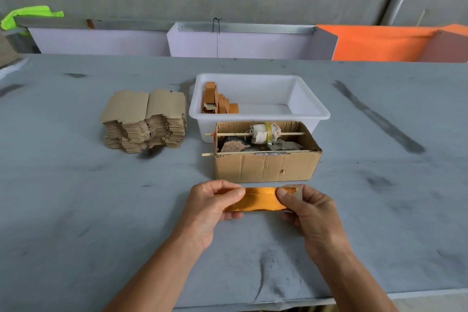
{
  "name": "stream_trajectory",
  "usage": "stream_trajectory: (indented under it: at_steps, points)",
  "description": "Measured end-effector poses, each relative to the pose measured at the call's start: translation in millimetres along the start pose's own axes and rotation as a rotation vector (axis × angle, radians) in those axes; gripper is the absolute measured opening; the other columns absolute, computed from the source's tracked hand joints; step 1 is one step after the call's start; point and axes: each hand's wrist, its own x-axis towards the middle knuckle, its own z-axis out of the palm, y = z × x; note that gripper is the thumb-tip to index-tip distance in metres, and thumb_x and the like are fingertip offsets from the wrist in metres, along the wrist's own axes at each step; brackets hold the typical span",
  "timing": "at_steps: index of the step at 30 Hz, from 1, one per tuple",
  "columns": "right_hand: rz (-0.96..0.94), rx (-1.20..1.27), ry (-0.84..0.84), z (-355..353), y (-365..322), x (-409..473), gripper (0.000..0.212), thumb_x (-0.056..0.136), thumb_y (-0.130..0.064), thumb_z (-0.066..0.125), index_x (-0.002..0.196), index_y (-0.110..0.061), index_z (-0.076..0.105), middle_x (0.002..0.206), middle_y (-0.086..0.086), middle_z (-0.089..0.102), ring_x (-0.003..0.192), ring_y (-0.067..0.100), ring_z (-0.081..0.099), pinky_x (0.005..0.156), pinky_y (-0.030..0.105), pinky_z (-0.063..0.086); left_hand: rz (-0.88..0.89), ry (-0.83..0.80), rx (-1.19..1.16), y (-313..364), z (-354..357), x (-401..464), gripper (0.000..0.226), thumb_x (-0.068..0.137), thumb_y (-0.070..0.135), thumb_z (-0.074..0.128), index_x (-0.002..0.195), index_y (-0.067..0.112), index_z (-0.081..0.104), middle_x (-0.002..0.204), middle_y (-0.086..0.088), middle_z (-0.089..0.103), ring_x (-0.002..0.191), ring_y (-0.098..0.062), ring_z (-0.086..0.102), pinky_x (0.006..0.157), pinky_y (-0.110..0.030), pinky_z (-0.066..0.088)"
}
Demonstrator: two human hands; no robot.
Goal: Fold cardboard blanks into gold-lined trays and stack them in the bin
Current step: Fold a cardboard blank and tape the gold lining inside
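At 6 o'clock, near the table's front edge, the left hand (211, 206) and right hand (307, 210) pinch opposite ends of a gold-lined cardboard blank (257, 200), thumbs on top, fingers curled beneath. Just beyond at 12 stands an open brown corrugated box (266, 166), touching the white plastic bin (298, 99) holding folded orange trays (219, 102). A tan stack of flat blanks (145, 121) sits at 10 o'clock, bare grey tabletop (76, 197) either side.

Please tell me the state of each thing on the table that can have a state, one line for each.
Gold-lined blank: partly folded, held at both ends above the table.
Left hand: pinches the blank's left end.
Right hand: pinches the blank's right end.
White bin: open, mostly unfilled, a few folded trays at its left end.
Stack of flat blanks: unfolded, uneven.
Cardboard box: open on top.
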Motion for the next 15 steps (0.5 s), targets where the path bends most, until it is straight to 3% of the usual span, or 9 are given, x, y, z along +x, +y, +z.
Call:
stream_trajectory:
  at_steps: [3, 6, 11, 15]
  points:
    - [-0.046, -0.062, 0.026, -1.6, -2.5, 2.9, 0.009, 0.077, -0.014, 0.072, 0.069, -0.012, 0.071, 0.063, 0.003, 0.064, 0.057, 0.01, 0.054, 0.057, 0.023, 0.044, 0.031, 0.019, -0.009, -1.3, 1.5, 0.2, 0.019, 0.076, -0.001, 0.07, 0.062, 0.013, 0.071, 0.064, -0.001, 0.066, 0.058, -0.011, 0.063, 0.049, -0.025, 0.054]
    - [-0.152, -0.115, 0.088, -4.1, -9.4, 6.4, 0.012, 0.081, -0.013, 0.07, 0.069, -0.016, 0.071, 0.057, -0.003, 0.063, 0.053, 0.004, 0.054, 0.056, 0.016, 0.044, 0.057, 0.038, -0.006, -3.5, 1.0, 1.7, 0.017, 0.077, -0.002, 0.07, 0.065, 0.01, 0.07, 0.058, 0.004, 0.065, 0.056, -0.009, 0.063, 0.049, -0.025, 0.054]
    - [-0.39, -0.29, 0.273, -9.1, -31.0, 19.2, 0.016, 0.082, -0.018, 0.07, 0.069, -0.026, 0.07, 0.062, -0.012, 0.067, 0.061, 0.001, 0.057, 0.065, 0.02, 0.044, 0.098, 0.053, 0.027, -7.4, 1.6, 3.0, 0.021, 0.076, 0.0, 0.071, 0.061, 0.014, 0.072, 0.063, 0.0, 0.067, 0.06, -0.012, 0.063, 0.048, -0.024, 0.052]
    - [-0.529, -0.591, 0.274, -4.5, -61.8, 32.3, 0.016, 0.08, -0.021, 0.07, 0.068, -0.031, 0.068, 0.066, -0.016, 0.063, 0.066, 0.003, 0.057, 0.06, 0.018, 0.04, 0.103, 0.046, 0.054, -9.8, 2.1, 4.8, 0.014, 0.077, 0.001, 0.072, 0.067, 0.012, 0.071, 0.074, -0.009, 0.065, 0.065, -0.018, 0.061, 0.049, -0.025, 0.053]
